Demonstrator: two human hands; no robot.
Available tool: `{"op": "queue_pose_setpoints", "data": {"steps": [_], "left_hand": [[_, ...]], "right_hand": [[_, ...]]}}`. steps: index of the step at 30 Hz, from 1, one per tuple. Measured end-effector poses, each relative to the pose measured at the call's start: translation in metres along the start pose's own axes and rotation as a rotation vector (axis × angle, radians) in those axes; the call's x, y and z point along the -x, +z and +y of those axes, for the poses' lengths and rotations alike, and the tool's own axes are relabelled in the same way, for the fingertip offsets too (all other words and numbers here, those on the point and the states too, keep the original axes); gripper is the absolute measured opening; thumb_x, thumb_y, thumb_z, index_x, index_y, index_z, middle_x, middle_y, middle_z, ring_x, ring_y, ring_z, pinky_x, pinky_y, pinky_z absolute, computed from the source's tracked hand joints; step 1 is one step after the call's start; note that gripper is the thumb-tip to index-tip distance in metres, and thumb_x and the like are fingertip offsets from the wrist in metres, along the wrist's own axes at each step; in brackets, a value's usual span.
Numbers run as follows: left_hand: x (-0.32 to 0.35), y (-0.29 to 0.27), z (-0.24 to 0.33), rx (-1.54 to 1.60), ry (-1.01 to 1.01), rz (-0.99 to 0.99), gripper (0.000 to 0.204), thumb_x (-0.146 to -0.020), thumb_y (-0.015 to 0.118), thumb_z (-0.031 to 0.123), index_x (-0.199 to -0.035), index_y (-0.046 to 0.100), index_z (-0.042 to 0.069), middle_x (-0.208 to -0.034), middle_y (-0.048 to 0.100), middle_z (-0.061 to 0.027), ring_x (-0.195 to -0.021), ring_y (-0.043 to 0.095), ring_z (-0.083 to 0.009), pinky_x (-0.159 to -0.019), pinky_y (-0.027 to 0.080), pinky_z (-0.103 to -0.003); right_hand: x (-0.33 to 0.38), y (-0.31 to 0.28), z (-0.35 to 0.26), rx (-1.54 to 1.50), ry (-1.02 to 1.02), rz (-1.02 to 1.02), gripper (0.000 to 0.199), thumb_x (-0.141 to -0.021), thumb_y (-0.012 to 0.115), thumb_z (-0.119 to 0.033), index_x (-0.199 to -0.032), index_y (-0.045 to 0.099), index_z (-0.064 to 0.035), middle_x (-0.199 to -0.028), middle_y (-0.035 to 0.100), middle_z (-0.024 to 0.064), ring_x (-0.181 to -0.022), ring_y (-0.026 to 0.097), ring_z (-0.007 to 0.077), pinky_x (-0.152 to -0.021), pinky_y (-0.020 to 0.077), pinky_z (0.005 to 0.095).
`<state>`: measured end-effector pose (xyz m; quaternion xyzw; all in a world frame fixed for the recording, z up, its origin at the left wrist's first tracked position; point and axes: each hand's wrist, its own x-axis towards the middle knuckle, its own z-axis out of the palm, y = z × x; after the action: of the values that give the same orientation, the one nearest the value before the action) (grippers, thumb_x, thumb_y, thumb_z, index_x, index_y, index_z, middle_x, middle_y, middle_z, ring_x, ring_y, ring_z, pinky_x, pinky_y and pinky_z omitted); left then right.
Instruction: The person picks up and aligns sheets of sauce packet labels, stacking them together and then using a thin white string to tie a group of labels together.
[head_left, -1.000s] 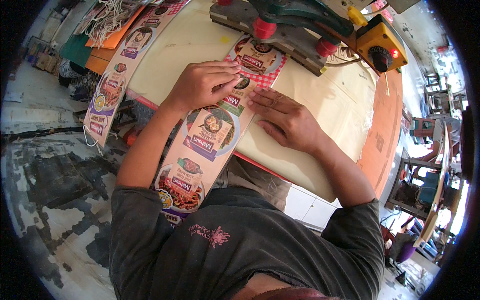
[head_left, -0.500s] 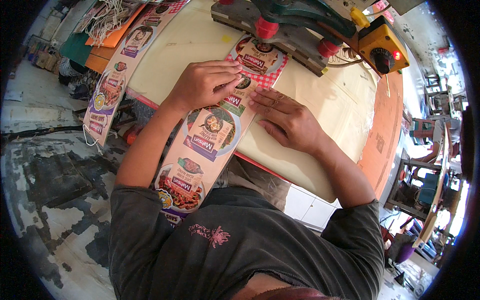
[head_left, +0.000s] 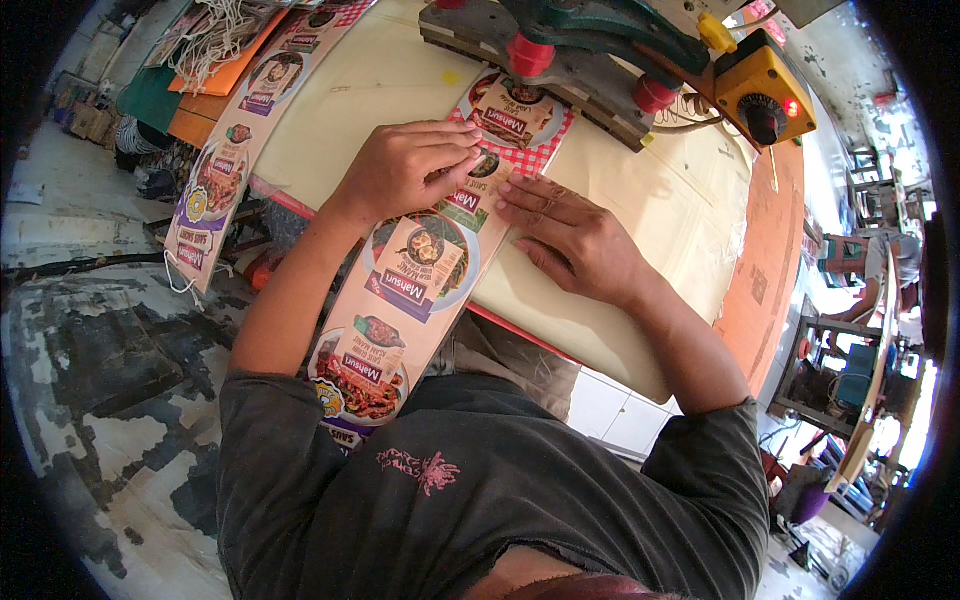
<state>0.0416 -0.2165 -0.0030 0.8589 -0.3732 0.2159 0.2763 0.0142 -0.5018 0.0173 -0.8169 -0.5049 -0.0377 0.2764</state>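
Observation:
A long pink printed strip (head_left: 395,325) with food pictures runs from below the press down across the table's front edge to my lap. My left hand (head_left: 415,165) is at the strip's left edge, its fingers bent together and the tips on the print, closed on it as far as I can see. On the right edge my right hand (head_left: 565,235) lies fairly flat, fingers stretched over the strip and thumb apart. Beyond both hands, the strip's red-checked far end (head_left: 510,115) lies close to the press's grey metal bar (head_left: 590,100).
The green press arm (head_left: 610,30) has red knobs (head_left: 528,55). Beside it is a yellow control box (head_left: 768,90) with a lit red lamp. Another printed strip with white cords (head_left: 215,185) hangs over the table's left side. A cream sheet (head_left: 640,200) covers the table; a person sits far right.
Both hands hold nearly the same place on the strip. The view has shifted very slightly; nothing else has visibly moved.

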Motion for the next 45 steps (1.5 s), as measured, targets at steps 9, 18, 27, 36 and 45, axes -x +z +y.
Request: {"op": "queue_pose_setpoints", "data": {"steps": [9, 18, 27, 36, 45], "left_hand": [[0.001, 0.000, -0.001, -0.002, 0.000, -0.014, 0.016, -0.089, 0.076, 0.008, -0.104, 0.080, 0.001, -0.114, 0.078, -0.0139, -0.111, 0.075, -0.0275, -0.100, 0.059, -0.040], [0.001, 0.000, -0.001, -0.003, -0.011, -0.016, 0.018, -0.090, 0.075, 0.008, -0.106, 0.079, 0.000, -0.114, 0.078, -0.0141, -0.111, 0.075, -0.0289, -0.100, 0.059, -0.040], [-0.003, 0.001, -0.001, -0.049, -0.169, -0.014, 0.040, -0.098, 0.070, 0.023, -0.132, 0.067, 0.002, -0.138, 0.066, -0.0185, -0.135, 0.059, -0.0353, -0.113, 0.048, -0.045], [-0.004, 0.004, -0.003, -0.079, -0.276, -0.046, 0.053, -0.098, 0.071, 0.036, -0.140, 0.062, 0.004, -0.144, 0.061, -0.0238, -0.140, 0.054, -0.0399, -0.116, 0.045, -0.047], [-0.005, 0.002, -0.003, -0.013, -0.272, 0.000, 0.050, -0.097, 0.074, 0.034, -0.135, 0.065, 0.004, -0.135, 0.066, -0.0247, -0.130, 0.060, -0.0403, -0.110, 0.050, -0.046]], "right_hand": [[0.000, 0.000, 0.000, -0.009, 0.006, -0.002, 0.042, -0.093, 0.071, -0.013, -0.133, 0.068, -0.0022, -0.139, 0.066, 0.0172, -0.133, 0.061, 0.0340, -0.116, 0.0473, 0.0447], [0.001, 0.001, 0.001, -0.004, 0.003, -0.003, 0.042, -0.093, 0.071, -0.014, -0.133, 0.068, -0.0025, -0.140, 0.066, 0.0168, -0.134, 0.060, 0.0338, -0.116, 0.0472, 0.0446], [0.003, -0.005, 0.008, 0.087, 0.046, -0.016, 0.055, -0.095, 0.071, -0.024, -0.144, 0.059, -0.0052, -0.150, 0.058, 0.0162, -0.145, 0.050, 0.0342, -0.125, 0.0339, 0.0526], [0.005, -0.004, 0.015, 0.120, 0.145, 0.007, 0.062, -0.096, 0.071, -0.031, -0.150, 0.053, -0.0047, -0.157, 0.051, 0.0163, -0.150, 0.043, 0.0332, -0.126, 0.0304, 0.0540], [0.006, 0.000, 0.019, 0.156, 0.191, 0.058, 0.066, -0.095, 0.073, -0.036, -0.149, 0.053, -0.0040, -0.162, 0.040, 0.0261, -0.151, 0.037, 0.0447, -0.126, 0.0298, 0.0552]]}}
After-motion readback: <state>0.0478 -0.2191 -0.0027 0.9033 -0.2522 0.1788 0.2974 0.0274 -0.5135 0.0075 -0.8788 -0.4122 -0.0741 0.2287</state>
